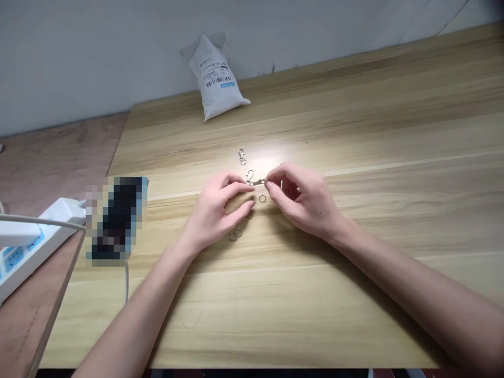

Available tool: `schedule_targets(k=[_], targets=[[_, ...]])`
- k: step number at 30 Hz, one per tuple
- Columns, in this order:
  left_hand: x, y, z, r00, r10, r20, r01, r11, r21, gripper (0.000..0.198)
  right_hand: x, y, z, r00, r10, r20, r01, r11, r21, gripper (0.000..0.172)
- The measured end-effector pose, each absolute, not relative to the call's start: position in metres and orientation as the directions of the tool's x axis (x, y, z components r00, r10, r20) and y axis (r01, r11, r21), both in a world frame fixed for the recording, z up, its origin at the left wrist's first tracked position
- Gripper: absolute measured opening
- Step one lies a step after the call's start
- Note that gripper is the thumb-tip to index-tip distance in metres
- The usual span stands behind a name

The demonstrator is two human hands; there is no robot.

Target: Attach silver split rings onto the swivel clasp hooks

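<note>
Between the thumb and index finger of my right hand (305, 197) is the end of a small metal swivel clasp (259, 182), which points left. My left hand (222, 207) is open, its thumb and index fingertip apart and close to that clasp. Just beyond my left fingers lies another swivel clasp (249, 176), and a third clasp with a ring (241, 156) sits farther back. A loose split ring (262, 199) rests on the table between my hands. Two more rings (235, 234) lie below my left hand, and one is partly hidden under its thumb.
A white plastic parcel bag (220, 86) with a label stands at the table's back edge by the wall. To the left lie a blurred-out phone-like object (118, 218), a white cable (126, 283) and a power strip (43, 236). The wooden table (374, 131) extends right.
</note>
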State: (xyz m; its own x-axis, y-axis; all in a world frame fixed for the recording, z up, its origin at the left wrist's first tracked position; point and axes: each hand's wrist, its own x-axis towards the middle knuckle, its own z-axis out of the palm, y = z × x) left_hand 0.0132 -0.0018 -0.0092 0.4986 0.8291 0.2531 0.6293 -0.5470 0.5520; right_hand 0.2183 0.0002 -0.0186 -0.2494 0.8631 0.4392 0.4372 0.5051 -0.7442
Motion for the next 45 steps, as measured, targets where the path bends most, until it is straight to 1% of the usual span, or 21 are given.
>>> schedule_targets(k=[2, 4, 7, 11, 14, 21, 24, 27, 31, 36, 38, 40, 42, 43, 45], targets=[[0.0137, -0.0025, -0.0106, 0.516, 0.817, 0.258, 0.644, -0.569, 0.511, 0.019, 0.2183, 0.0008, -0.0183, -0.222, 0.874, 0.433, 0.429, 0.486, -0.761, 0.006], [0.014, -0.0028, -0.0111, 0.5, 0.821, 0.276, 0.662, -0.568, 0.49, 0.018, 0.2185, 0.001, -0.0185, -0.24, 0.875, 0.421, 0.414, 0.484, -0.771, 0.007], [0.0134, -0.0019, -0.0115, 0.496, 0.822, 0.281, 0.673, -0.568, 0.473, 0.019, 0.2185, 0.0003, -0.0191, -0.272, 0.87, 0.411, 0.395, 0.491, -0.777, 0.006], [0.0134, -0.0013, -0.0133, 0.532, 0.809, 0.249, 0.675, -0.583, 0.452, 0.021, 0.2183, -0.0006, -0.0191, -0.244, 0.881, 0.406, 0.397, 0.472, -0.787, 0.007], [0.0145, -0.0019, -0.0146, 0.544, 0.802, 0.245, 0.676, -0.592, 0.439, 0.019, 0.2184, 0.0, -0.0194, -0.261, 0.88, 0.397, 0.386, 0.472, -0.793, 0.008], [0.0131, -0.0009, -0.0133, 0.553, 0.781, 0.29, 0.634, -0.621, 0.462, 0.016, 0.2195, 0.0029, -0.0203, -0.337, 0.862, 0.379, 0.33, 0.485, -0.81, 0.007], [0.0101, 0.0002, -0.0122, 0.54, 0.786, 0.299, 0.618, -0.612, 0.493, 0.016, 0.2192, 0.0031, -0.0195, -0.326, 0.863, 0.385, 0.331, 0.486, -0.809, 0.007], [0.0073, 0.0016, -0.0119, 0.517, 0.801, 0.302, 0.637, -0.596, 0.489, 0.017, 0.2185, 0.0027, -0.0183, -0.283, 0.877, 0.389, 0.352, 0.472, -0.808, 0.008], [0.0065, 0.0029, -0.0129, 0.542, 0.773, 0.328, 0.663, -0.634, 0.398, 0.015, 0.2177, 0.0026, -0.0172, -0.248, 0.887, 0.389, 0.376, 0.458, -0.805, 0.008], [0.0073, 0.0028, -0.0151, 0.603, 0.699, 0.383, 0.693, -0.698, 0.183, 0.015, 0.2176, 0.0024, -0.0181, -0.254, 0.891, 0.377, 0.385, 0.451, -0.806, 0.008], [0.007, 0.0025, -0.0155, 0.614, 0.692, 0.378, 0.701, -0.699, 0.141, 0.016, 0.2177, 0.0021, -0.0186, -0.254, 0.89, 0.38, 0.384, 0.453, -0.805, 0.008], [0.0067, 0.0021, -0.0155, 0.598, 0.713, 0.367, 0.702, -0.686, 0.19, 0.015, 0.2177, 0.0018, -0.019, -0.252, 0.887, 0.387, 0.383, 0.459, -0.802, 0.008], [0.0065, 0.002, -0.0154, 0.557, 0.752, 0.352, 0.699, -0.654, 0.29, 0.013, 0.2176, 0.0018, -0.0192, -0.255, 0.883, 0.394, 0.382, 0.467, -0.798, 0.008], [0.0065, 0.002, -0.0154, 0.536, 0.773, 0.34, 0.699, -0.632, 0.335, 0.016, 0.2175, 0.0019, -0.0193, -0.26, 0.881, 0.396, 0.38, 0.47, -0.797, 0.008], [0.0064, 0.0022, -0.0158, 0.504, 0.805, 0.314, 0.706, -0.593, 0.387, 0.019, 0.2175, 0.0021, -0.0193, -0.269, 0.877, 0.398, 0.374, 0.476, -0.796, 0.008]])
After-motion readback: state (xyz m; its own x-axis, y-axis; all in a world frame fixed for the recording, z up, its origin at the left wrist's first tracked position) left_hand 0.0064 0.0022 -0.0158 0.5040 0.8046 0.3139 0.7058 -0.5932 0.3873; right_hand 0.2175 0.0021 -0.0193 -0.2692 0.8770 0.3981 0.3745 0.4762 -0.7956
